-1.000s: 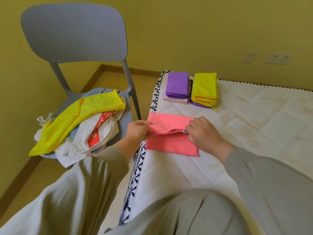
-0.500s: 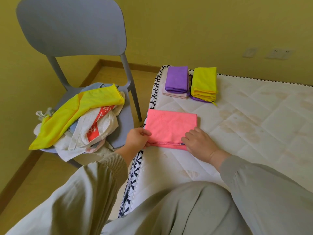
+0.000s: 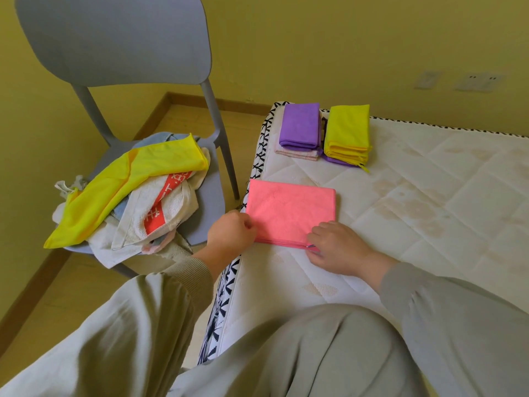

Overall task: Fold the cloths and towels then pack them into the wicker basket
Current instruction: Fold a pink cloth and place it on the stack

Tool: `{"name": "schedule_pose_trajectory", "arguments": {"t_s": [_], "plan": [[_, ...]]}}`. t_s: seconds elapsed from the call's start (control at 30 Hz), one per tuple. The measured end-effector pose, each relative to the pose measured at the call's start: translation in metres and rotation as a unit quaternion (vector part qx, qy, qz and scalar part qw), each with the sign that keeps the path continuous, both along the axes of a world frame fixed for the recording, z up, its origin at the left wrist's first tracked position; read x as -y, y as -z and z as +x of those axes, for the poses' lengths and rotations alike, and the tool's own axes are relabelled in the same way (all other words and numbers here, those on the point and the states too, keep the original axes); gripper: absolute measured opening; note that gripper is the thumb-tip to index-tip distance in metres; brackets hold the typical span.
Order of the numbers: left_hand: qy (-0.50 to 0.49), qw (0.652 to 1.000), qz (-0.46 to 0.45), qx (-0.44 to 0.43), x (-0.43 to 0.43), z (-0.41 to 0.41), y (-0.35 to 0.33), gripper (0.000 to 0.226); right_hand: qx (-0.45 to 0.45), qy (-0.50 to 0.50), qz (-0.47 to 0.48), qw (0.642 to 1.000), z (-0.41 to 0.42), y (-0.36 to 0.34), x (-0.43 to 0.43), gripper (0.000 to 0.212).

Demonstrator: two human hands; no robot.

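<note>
Cloth [image 3: 289,213], pink and folded, lay flat on the mattress [image 3: 429,196] by its edge. The left hand [image 3: 230,236] and right hand [image 3: 337,247] each pinched a near corner, fingers curled. It looked soft, light and limp, best held by both corners.

Soft grey-green fabric throughout: my loose long left sleeve [image 3: 154,310] ends in a ribbed knit cuff [image 3: 197,275], my right sleeve [image 3: 463,319] gathers in soft folds at the wrist, and matching plain grey-green trousers [image 3: 300,356] cover my leg. My left hand [image 3: 230,233] and right hand [image 3: 336,249] are bare.
</note>
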State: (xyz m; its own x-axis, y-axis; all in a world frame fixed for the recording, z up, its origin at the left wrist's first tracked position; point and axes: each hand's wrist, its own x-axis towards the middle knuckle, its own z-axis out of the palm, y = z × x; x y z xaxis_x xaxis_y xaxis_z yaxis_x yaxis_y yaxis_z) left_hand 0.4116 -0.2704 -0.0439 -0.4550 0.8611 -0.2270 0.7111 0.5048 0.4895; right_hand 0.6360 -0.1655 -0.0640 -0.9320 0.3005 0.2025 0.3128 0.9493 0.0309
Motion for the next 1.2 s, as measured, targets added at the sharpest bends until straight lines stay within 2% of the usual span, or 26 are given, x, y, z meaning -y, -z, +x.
{"name": "schedule_pose_trajectory", "arguments": {"t_s": [0.07,0.1,0.13,0.2,0.23,0.27,0.3,0.37,0.47,0.5,0.7,0.77,0.83,0.87,0.9,0.93,1.0,1.03,1.1,1.2], "plan": [[-0.025,1.0,0.007,-0.003,-0.003,0.002,0.004,0.011,-0.069,0.105,-0.059,0.99,-0.004,-0.013,0.003,0.032],[-0.05,0.999,0.01,0.015,-0.005,0.003,0.006,0.012,-0.1,0.207,-0.101,0.968,-0.008,-0.018,0.001,0.03],[-0.072,0.997,0.009,0.034,-0.007,0.003,0.008,0.014,-0.121,0.328,-0.162,0.923,-0.011,-0.02,-0.004,0.026],[-0.101,0.993,0.0,0.068,-0.011,0.001,0.009,0.02,-0.132,0.523,-0.343,0.769,-0.016,-0.025,-0.013,0.03],[-0.111,0.99,-0.003,0.084,-0.013,0.0,0.009,0.022,-0.138,0.56,-0.431,0.694,-0.017,-0.024,-0.016,0.031],[-0.121,0.988,-0.008,0.098,-0.016,-0.001,0.007,0.024,-0.152,0.568,-0.494,0.64,-0.018,-0.025,-0.02,0.028],[-0.126,0.986,-0.015,0.108,-0.018,-0.003,0.005,0.024,-0.169,0.564,-0.536,0.605,-0.019,-0.025,-0.022,0.024],[-0.113,0.988,-0.038,0.095,-0.021,-0.004,0.003,0.017,-0.179,0.553,-0.576,0.575,-0.018,-0.024,-0.023,0.024],[-0.112,0.989,-0.06,0.073,-0.023,-0.001,0.0,0.003,-0.169,0.534,-0.616,0.553,-0.021,-0.027,-0.022,0.015],[-0.122,0.988,-0.058,0.081,-0.023,0.002,0.0,0.005,-0.167,0.529,-0.624,0.551,-0.022,-0.026,-0.022,0.015],[-0.156,0.973,-0.072,0.151,-0.018,0.016,-0.011,0.012,-0.135,0.524,-0.608,0.581,-0.016,-0.034,-0.017,0.024],[-0.162,0.964,-0.072,0.199,-0.015,0.016,-0.014,0.028,-0.098,0.515,-0.588,0.615,-0.007,-0.037,-0.014,0.025],[-0.156,0.937,-0.133,0.283,-0.003,0.016,-0.021,0.024,-0.037,0.492,-0.583,0.646,0.002,-0.038,-0.008,0.014],[-0.132,0.933,-0.171,0.289,0.003,0.016,-0.025,0.022,-0.012,0.483,-0.584,0.653,0.005,-0.04,-0.004,0.01],[-0.091,0.947,-0.197,0.238,0.008,0.016,-0.027,0.022,0.014,0.481,-0.566,0.669,0.007,-0.042,0.001,0.013],[-0.046,0.97,-0.198,0.134,0.01,0.017,-0.03,0.022,0.037,0.482,-0.512,0.71,0.008,-0.045,0.004,0.019],[0.011,0.991,-0.099,-0.085,0.009,0.016,-0.029,0.016,0.043,0.472,-0.307,0.825,0.005,-0.048,0.009,0.031],[0.035,0.989,-0.042,-0.135,0.007,0.02,-0.029,0.019,0.021,0.443,-0.207,0.872,0.001,-0.048,0.012,0.035],[0.113,0.976,0.021,-0.185,-0.003,0.031,-0.025,0.035,-0.014,0.354,-0.115,0.928,-0.012,-0.042,0.018,0.041],[0.178,0.966,0.029,-0.185,-0.017,0.052,-0.007,0.052,0.03,0.279,-0.111,0.953,-0.034,-0.02,0.024,0.048]]}}
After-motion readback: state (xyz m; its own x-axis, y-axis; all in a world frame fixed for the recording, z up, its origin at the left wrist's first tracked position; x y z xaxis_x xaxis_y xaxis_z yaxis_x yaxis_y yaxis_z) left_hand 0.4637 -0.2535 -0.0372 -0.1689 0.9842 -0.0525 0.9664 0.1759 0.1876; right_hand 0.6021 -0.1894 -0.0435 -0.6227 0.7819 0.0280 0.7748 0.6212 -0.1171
